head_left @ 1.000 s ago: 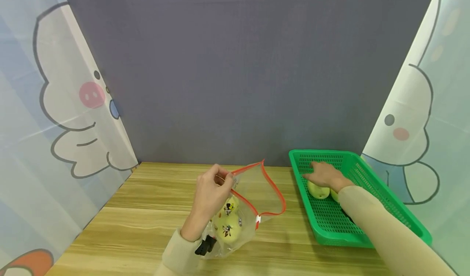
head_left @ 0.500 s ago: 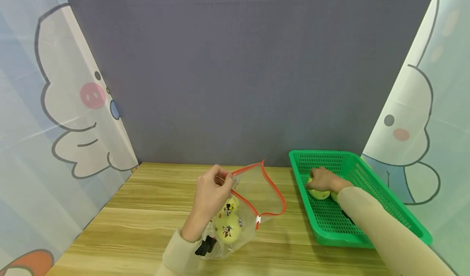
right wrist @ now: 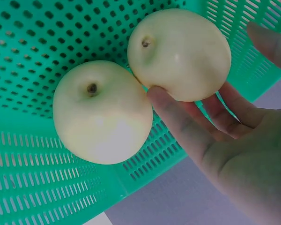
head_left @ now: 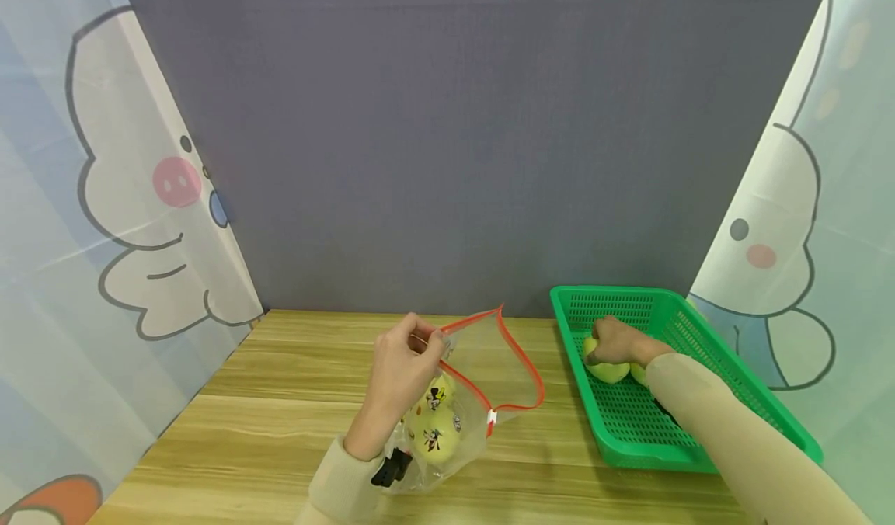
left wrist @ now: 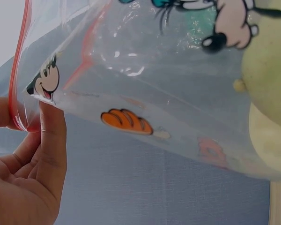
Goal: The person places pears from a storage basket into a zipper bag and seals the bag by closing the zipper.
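A clear zip bag [head_left: 513, 370] with a red rim, white slider and cartoon prints stands open-mouthed on the table. Pale yellow-green round fruit [head_left: 433, 428] lies inside it. My left hand [head_left: 405, 362] pinches the bag's rim between thumb and fingers, as the left wrist view also shows. Inside the green basket [head_left: 615, 451] are two round pale yellow-green fruits with small stem dimples. My right hand [head_left: 618, 342] curls over the far-left fruit [right wrist: 182, 54]; its fingers reach round the fruit's side. The other fruit [right wrist: 103, 117] touches it and is mostly behind my wrist in the head view.
Perforated walls of the basket rise around my right hand at the right of the wooden table [head_left: 280, 432]. A grey curtain [head_left: 447, 137] closes off the back. Printed cartoon curtains [head_left: 161, 276] hang at both sides.
My right hand has lowered over the far-left fruit, its fingers curling in from a more spread pose. The fruit has shifted slightly toward me. My left hand and the bag have stayed still.
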A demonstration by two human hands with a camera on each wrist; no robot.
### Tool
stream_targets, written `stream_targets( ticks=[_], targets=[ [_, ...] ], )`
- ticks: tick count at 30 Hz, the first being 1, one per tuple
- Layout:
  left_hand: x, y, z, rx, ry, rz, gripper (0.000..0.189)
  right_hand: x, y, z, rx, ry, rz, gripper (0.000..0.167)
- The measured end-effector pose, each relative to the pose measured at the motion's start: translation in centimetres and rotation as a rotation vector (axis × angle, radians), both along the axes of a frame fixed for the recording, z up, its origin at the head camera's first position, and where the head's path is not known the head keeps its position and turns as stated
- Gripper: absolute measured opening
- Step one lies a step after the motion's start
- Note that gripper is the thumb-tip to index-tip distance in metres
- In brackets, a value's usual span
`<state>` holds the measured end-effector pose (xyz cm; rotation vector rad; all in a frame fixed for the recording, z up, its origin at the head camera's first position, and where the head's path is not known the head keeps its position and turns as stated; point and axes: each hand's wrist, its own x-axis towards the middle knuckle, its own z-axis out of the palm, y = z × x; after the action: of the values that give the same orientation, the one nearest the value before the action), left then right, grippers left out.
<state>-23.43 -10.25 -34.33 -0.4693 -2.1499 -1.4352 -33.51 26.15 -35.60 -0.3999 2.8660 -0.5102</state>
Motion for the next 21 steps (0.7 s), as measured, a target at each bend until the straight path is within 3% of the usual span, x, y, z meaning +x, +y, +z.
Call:
stream_targets(
  ticks=[14,21],
  targets=[
    [-0.05,0.05,0.18,-0.008,0.015,0.014,0.008,-0.65,0.28,-0.62,0.012,-0.033,0.005,0.060],
    [-0.02,0.03,0.21,-0.004,0.015,0.014,0.008,-0.68,0.18,-0.52,0.030,-0.056,0.009,0.057]
  ],
)
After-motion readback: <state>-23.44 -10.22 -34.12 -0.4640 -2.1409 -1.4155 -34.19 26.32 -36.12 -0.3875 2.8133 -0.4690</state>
